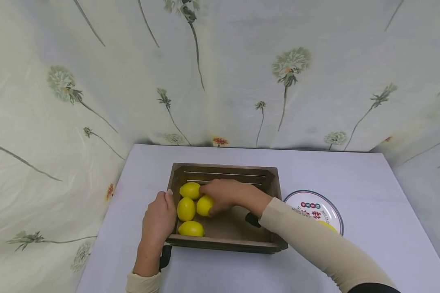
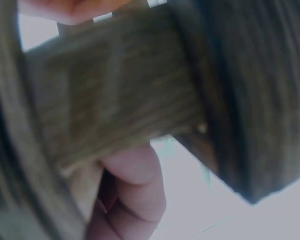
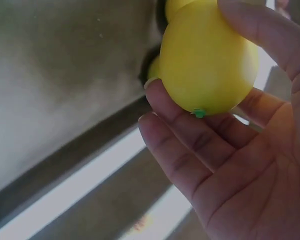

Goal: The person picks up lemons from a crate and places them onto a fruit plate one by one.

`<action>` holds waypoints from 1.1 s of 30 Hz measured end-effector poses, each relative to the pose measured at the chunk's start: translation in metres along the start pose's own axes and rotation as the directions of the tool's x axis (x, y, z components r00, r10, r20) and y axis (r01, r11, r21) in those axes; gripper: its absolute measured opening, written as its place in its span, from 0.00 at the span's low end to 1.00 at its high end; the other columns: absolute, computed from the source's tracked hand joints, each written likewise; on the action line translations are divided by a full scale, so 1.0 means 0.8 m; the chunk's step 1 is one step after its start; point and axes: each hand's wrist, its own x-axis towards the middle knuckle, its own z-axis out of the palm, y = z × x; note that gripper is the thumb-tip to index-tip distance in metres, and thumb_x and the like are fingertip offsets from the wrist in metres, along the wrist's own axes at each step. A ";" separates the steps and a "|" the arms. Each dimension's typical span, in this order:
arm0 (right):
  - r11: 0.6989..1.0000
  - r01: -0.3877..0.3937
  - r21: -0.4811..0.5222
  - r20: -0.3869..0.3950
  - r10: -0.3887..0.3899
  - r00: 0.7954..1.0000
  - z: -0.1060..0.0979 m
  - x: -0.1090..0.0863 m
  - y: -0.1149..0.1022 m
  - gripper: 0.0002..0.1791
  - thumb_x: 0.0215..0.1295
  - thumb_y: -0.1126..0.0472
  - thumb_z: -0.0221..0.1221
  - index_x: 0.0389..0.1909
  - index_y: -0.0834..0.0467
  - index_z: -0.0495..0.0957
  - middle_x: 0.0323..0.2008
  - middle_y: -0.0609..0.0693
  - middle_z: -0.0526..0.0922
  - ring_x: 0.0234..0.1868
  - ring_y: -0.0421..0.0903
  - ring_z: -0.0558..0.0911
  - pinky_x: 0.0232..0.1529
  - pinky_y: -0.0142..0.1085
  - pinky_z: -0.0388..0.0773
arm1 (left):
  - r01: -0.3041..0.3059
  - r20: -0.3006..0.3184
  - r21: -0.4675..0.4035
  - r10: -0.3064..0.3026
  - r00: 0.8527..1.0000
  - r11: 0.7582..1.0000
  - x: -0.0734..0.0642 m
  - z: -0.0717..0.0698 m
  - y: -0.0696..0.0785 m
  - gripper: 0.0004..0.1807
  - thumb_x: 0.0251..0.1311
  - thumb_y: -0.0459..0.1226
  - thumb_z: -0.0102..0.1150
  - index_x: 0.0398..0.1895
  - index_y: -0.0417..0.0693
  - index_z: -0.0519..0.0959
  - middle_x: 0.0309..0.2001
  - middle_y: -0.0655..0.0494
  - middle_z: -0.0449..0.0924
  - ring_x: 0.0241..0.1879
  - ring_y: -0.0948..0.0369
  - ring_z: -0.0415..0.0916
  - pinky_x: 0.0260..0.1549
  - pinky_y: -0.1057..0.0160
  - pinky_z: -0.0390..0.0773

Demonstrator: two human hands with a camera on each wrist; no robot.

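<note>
My left hand (image 1: 159, 217) grips the left end of a brown wooden crate (image 1: 227, 243). In the left wrist view its fingers (image 2: 140, 185) curl under a wooden slat (image 2: 120, 90), with another part of the hand above. Inside the crate, my right hand (image 1: 230, 194) holds a yellow lemon (image 3: 210, 60) between thumb and fingers; a small green tip shows at its end. Beside that lemon, along the crate's left side, lie three more: a back lemon (image 1: 189, 190), a middle lemon (image 1: 186, 209) and a front lemon (image 1: 191, 228).
Right of the crate, a white plate (image 1: 335, 207) with a dark rim and red print stands on the white table (image 1: 370, 195). Part of a yellow fruit (image 1: 328, 226) shows on it behind my right sleeve (image 1: 315, 236). A flower-patterned curtain (image 1: 234, 81) hangs behind the table.
</note>
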 end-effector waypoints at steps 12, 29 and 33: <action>0.998 -0.032 -0.045 -0.051 0.029 0.998 -0.029 -0.045 -0.013 0.30 0.62 0.46 0.72 0.63 0.53 0.78 0.50 0.46 0.81 0.43 0.43 0.77 0.45 0.40 0.77 | -0.002 -0.003 0.003 0.002 1.000 1.000 0.000 0.000 0.001 0.25 0.84 0.46 0.37 0.47 0.32 0.74 0.21 0.49 0.69 0.18 0.54 0.68 0.16 0.60 0.70; 0.999 -0.037 -0.019 -0.185 0.033 0.982 -0.045 -0.132 -0.017 0.26 0.59 0.48 0.74 0.55 0.53 0.77 0.42 0.42 0.78 0.38 0.43 0.76 0.40 0.40 0.76 | 0.000 0.000 0.011 0.000 1.000 1.000 0.002 0.001 -0.001 0.25 0.84 0.46 0.37 0.48 0.31 0.75 0.22 0.49 0.70 0.18 0.54 0.69 0.17 0.60 0.71; 0.999 -0.026 0.019 -0.236 0.030 0.971 -0.048 -0.158 -0.016 0.29 0.59 0.48 0.74 0.60 0.52 0.78 0.44 0.41 0.79 0.39 0.41 0.77 0.42 0.40 0.77 | -0.005 -0.004 0.009 0.005 1.000 1.000 0.001 0.000 0.000 0.25 0.84 0.46 0.37 0.48 0.31 0.74 0.22 0.49 0.70 0.18 0.54 0.68 0.16 0.60 0.71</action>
